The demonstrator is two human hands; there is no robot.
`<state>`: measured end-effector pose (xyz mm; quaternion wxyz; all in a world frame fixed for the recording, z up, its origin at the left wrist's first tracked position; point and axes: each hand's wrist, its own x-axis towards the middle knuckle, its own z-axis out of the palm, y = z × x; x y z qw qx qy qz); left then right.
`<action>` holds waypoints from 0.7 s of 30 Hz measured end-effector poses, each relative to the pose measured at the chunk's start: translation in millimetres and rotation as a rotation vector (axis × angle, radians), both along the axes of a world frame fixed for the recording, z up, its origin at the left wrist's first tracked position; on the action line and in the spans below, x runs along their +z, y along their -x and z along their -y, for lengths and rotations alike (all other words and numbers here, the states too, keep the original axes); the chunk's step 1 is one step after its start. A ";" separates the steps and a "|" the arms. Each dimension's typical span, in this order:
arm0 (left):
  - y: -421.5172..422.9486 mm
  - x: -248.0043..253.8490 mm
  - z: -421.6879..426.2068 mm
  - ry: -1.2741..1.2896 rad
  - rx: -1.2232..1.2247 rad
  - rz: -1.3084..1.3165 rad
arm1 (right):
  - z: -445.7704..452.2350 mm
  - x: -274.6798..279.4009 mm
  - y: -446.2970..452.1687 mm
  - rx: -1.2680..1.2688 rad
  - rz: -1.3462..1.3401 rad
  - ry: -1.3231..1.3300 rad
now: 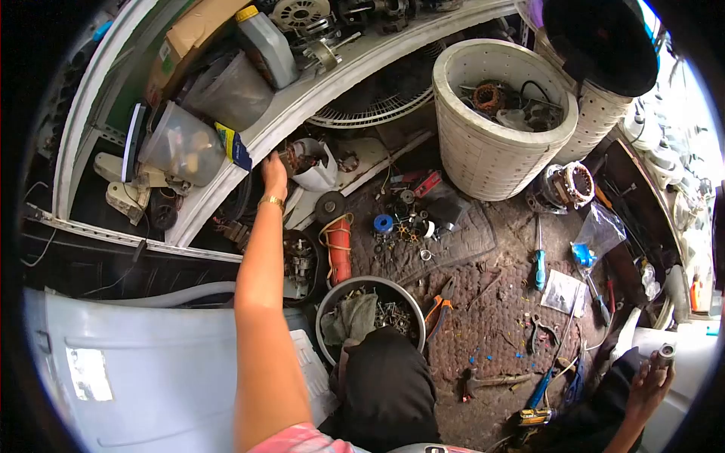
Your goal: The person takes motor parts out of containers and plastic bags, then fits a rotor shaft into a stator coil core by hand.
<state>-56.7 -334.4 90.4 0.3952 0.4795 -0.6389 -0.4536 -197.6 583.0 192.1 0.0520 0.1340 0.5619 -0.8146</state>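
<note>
Right hand (647, 385): grip closed, fingers wrapped around a metal cylinder (665, 353); located at lower right, above dark clothing (613, 392). Cylinder: short visible length, long axis roughly upright, round end turned up toward the camera; dull grey metal, rim paler than the darker centre; lower part hidden by the fingers. Right forearm: rising from the bottom edge, angled up and to the right

Left hand (275, 179): arm stretched nearly straight forward, gold-coloured watch (272, 201) at the wrist, pink checked sleeve (298, 440); fingers partly hidden at the edge of a white shelf (205, 200), beside a cut white container (321, 174) with coppery windings (302, 159); how far the grip is open, and whether it has hold of anything, cannot be told

Floor, between the arms: steel bowl (370, 279) of small hardware and a grey-green cloth (352, 318); orange-handled pliers (438, 308) just beside it; red cylindrical object (340, 251); blue-handled screwdriver (540, 268); perforated white drum (483, 162) beyond, with motor parts inside
</note>
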 end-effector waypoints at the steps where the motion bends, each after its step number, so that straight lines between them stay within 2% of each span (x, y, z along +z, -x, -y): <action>1: -8.0 9.2 -8.0 -0.050 -0.099 -0.102 | 2.8 3.6 -0.7 -0.029 0.016 -0.003; 4: -24.5 40.5 -95.2 -0.258 -0.463 -0.364 | 9.8 15.5 -1.7 0.009 0.050 0.031; 5: -25.3 44.6 -125.1 -0.183 -0.605 -0.267 | 8.7 17.1 -2.1 0.047 0.047 0.048; 6: -24.4 49.6 -158.9 -0.003 -0.757 -0.038 | 5.4 11.8 -0.5 0.094 0.019 0.063; 7: -17.8 53.2 -199.0 0.030 -0.830 0.118 | 4.0 9.9 0.9 0.146 -0.008 0.079; 8: -11.9 43.0 -239.4 -0.056 -0.893 0.119 | 23.2 19.7 -3.1 -0.024 0.070 0.043; 9: -1.6 20.2 -263.6 0.206 -1.089 0.214 | 22.0 19.1 -1.4 0.019 0.056 0.038; 10: 6.3 20.6 -307.4 0.016 -1.232 0.236 | 20.1 15.1 0.3 0.060 0.041 0.035; 11: 15.9 -9.9 -332.8 0.274 -1.442 0.303 | 18.7 12.7 0.9 0.096 0.025 0.034; 13: 28.2 -53.9 -393.7 0.257 -1.733 0.218 | 21.1 14.2 -3.3 0.092 0.025 0.058; 15: 36.5 -85.6 -440.9 0.452 -1.881 0.338 | 17.0 14.5 -5.4 0.151 0.012 0.089; 17: 39.7 -131.0 -462.5 0.737 -1.920 0.206 | 6.6 15.1 -8.1 0.280 -0.011 0.126; 18: 43.1 -144.4 -467.0 0.879 -1.924 0.134 | 7.3 16.4 -7.5 0.179 0.029 0.105; 21: 74.1 -105.4 -433.4 1.104 -1.681 0.355 | 20.6 24.3 -9.7 -0.067 0.111 0.039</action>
